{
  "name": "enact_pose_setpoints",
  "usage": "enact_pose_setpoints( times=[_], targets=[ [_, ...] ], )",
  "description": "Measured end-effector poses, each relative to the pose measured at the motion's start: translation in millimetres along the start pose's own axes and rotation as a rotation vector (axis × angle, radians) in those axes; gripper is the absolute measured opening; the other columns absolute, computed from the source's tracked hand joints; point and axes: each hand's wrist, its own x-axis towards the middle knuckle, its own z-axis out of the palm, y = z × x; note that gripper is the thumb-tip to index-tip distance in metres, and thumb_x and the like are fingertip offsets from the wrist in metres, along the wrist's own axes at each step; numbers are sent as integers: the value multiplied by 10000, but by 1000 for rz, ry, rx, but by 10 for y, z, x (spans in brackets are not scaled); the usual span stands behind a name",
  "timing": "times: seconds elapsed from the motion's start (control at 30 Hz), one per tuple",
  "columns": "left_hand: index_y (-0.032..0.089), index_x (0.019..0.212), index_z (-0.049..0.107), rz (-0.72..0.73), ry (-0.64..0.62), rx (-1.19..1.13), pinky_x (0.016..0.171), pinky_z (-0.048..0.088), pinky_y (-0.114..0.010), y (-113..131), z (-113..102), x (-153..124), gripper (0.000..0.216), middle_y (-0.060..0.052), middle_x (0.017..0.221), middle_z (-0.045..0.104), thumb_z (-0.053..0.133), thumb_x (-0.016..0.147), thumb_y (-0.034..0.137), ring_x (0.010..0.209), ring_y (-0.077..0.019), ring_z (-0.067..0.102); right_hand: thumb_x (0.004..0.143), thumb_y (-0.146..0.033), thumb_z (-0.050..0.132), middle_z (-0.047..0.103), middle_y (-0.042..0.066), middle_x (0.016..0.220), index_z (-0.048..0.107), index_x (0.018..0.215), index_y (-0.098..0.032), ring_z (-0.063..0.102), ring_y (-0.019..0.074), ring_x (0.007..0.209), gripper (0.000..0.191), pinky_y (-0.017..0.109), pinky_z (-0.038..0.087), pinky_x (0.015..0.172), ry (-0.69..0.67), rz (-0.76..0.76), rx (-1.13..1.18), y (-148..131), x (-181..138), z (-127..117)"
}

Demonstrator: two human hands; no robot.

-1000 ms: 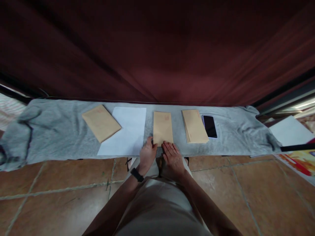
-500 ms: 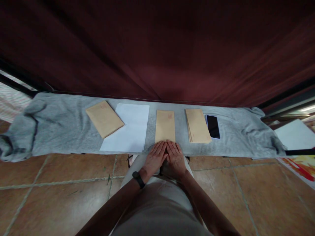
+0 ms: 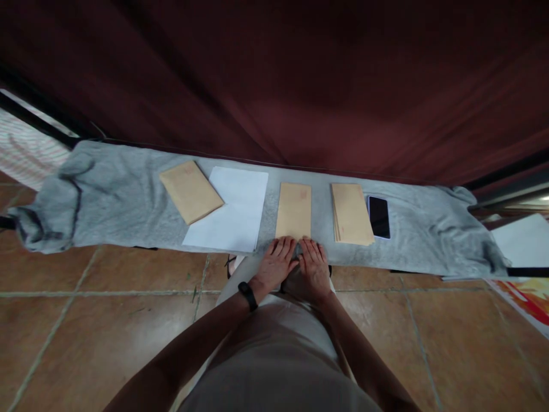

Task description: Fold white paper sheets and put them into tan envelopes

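Observation:
A brown paper envelope lies flat in front of me, its short side toward my body. On its near edge rest the fingertips of my left hand, stretched out flat, a dark band on the wrist. Beside it my right hand lies with fingers extended over the same edge. The two hands are slightly apart, thumbs close together. Neither hand grips anything. The envelope's near end is hidden under the fingers.
Left of the envelope are white paper sheets, partly covered by a tilted stack of brown envelopes. To the right sit another envelope stack and a phone. A grey cloth covers the narrow table; a dark red curtain hangs behind.
My hands have parted slightly, the right one shifting to the right along the envelope's near edge. The view has tilted a little; the envelopes, paper and phone keep their places on the cloth.

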Motion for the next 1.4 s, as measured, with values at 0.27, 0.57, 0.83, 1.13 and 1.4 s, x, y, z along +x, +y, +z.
enact_pose_setpoints(
  times=[0.27,0.57,0.83,1.13,1.4],
  targets=[
    [100,1534,414,90,-89,158,1230,264,-461,-48,-123,16,572,-158,1564,462,379,1023,355,1462,-281,400,1067,-283,306,467,146,1558,384,1547,-104,373,240,1475,518,514,267,1235,15,-55,60,-82,50,62],
    [93,1544,394,116,-61,183,1223,275,-460,-103,-86,-21,599,-160,1583,434,373,1035,407,1475,-295,378,1061,-264,349,464,147,1560,387,1550,-123,392,261,1464,510,514,273,1217,42,-27,6,-9,-22,87],
    [81,1554,371,98,-55,169,1230,261,-458,-179,-74,-93,626,-181,1602,395,377,1039,435,1504,-292,333,1062,-260,354,466,149,1558,406,1536,-106,401,276,1453,501,510,270,1212,70,2,-19,18,-64,77],
    [57,1519,427,16,18,100,1222,281,-467,-296,-65,-165,613,-208,1566,438,446,1015,405,1481,-312,379,1051,-247,381,499,139,1535,418,1534,-121,436,265,1434,500,498,289,1215,90,60,-29,86,-86,40],
    [64,1535,401,59,57,73,1263,215,-486,-131,-25,-63,593,-162,1604,394,435,980,268,1532,-286,273,1055,-286,370,461,132,1565,406,1540,-121,371,250,1481,514,501,292,1234,60,-10,91,-186,73,33]
  ],
)
